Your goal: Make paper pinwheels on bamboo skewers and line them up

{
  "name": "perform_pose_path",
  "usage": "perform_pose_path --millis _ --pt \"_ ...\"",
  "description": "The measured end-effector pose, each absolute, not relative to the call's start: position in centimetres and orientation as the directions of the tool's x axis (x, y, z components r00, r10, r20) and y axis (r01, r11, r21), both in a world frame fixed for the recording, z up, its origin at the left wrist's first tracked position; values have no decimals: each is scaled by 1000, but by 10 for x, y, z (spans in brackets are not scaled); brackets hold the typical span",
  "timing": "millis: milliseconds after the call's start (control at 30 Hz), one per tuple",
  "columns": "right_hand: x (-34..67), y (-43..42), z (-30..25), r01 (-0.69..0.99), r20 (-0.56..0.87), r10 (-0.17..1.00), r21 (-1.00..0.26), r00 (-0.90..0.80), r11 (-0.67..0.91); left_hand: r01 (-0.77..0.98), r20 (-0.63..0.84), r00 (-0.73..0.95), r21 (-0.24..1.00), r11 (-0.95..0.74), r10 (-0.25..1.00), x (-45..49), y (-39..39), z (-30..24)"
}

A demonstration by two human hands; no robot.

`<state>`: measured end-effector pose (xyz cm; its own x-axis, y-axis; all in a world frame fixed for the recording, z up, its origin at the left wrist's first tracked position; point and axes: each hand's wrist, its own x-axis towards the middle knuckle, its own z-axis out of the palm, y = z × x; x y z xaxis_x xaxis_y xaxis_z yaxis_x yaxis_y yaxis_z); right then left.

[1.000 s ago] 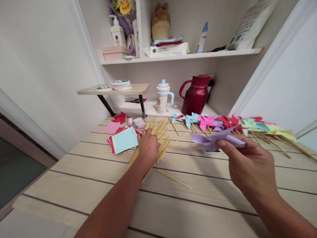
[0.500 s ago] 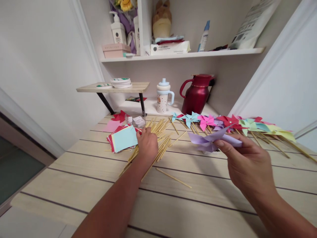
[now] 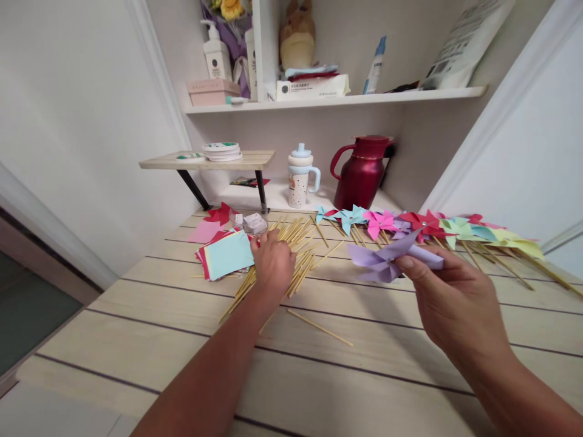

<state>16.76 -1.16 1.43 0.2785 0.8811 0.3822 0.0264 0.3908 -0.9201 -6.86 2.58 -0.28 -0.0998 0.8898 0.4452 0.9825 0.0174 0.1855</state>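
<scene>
Between the thumb and fingers of my right hand (image 3: 460, 297), a purple paper pinwheel (image 3: 385, 260) is held above the table, its blades pointing left. My left hand (image 3: 274, 262) reaches over a loose pile of thin wooden sticks (image 3: 298, 230), its fingers curled and closed. Whatever those fingers hold, if anything, is hidden. Just left of them lies a stack of coloured paper squares (image 3: 228, 254), light blue on top. A single stick (image 3: 319, 328) lies apart, nearer to me.
Finished pinwheels on sticks (image 3: 426, 224) line the right rear of the table. Small clear boxes (image 3: 255, 223) and a red pinwheel (image 3: 219, 213) lie behind the paper. A tumbler (image 3: 299, 182) and a red jug (image 3: 362, 173) stand behind. A small raised shelf (image 3: 159, 161) holds tape rolls (image 3: 223, 152).
My left hand has shifted slightly right and turned a little over the sticks. The purple pinwheel has tilted slightly in my right hand, which stays in nearly the same place.
</scene>
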Motion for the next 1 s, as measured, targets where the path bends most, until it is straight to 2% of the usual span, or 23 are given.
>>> perform_pose_path --millis 133,233,333,467,633,800,1000 --pt "164 -9 20 -387 235 949 -872 211 302 939 555 -104 328 -103 825 -56 20 10" --pt "164 -5 23 -564 135 979 -802 153 199 869 581 -86 441 -224 809 -41 12 17" --pt "166 -1 23 -679 63 990 -721 130 135 777 537 -51 551 -305 842 -24 3 16" --pt "164 0 21 -745 -3 990 -659 138 102 692 498 19 620 -371 867 -5 -7 5" --pt "159 0 18 -777 -11 993 -623 121 88 710 436 146 579 -401 888 4 -12 -6" --pt "156 -1 19 -804 -78 989 -592 125 55 749 334 236 536 -390 912 4 -13 -7" --pt "155 0 19 -818 -135 983 -575 120 21 712 292 266 583 -391 919 6 -15 -7"
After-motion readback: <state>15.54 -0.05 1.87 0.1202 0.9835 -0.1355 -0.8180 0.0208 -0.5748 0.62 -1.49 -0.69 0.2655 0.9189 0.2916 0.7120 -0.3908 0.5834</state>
